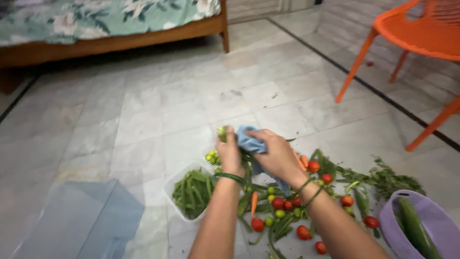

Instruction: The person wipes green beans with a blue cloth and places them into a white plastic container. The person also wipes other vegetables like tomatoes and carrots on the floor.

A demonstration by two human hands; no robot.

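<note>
Right grip point(273, 152) clutches blue cloth point(248, 140).

Head camera looks down, close over the floor point(191, 96).

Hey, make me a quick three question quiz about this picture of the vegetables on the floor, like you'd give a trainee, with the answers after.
1. True or false: the right hand holds a blue cloth.
2. Which container holds the green beans? A: the purple basket. B: the white tub. C: the orange chair.
3. Fill in: the left hand grips a small ____ vegetable at its fingers.

Key
1. True; the cloth is bunched against the vegetable.
2. B; the purple basket holds a long dark green vegetable instead.
3. Green. Red tomatoes and a carrot lie loose on the marble floor below the hands.
</note>
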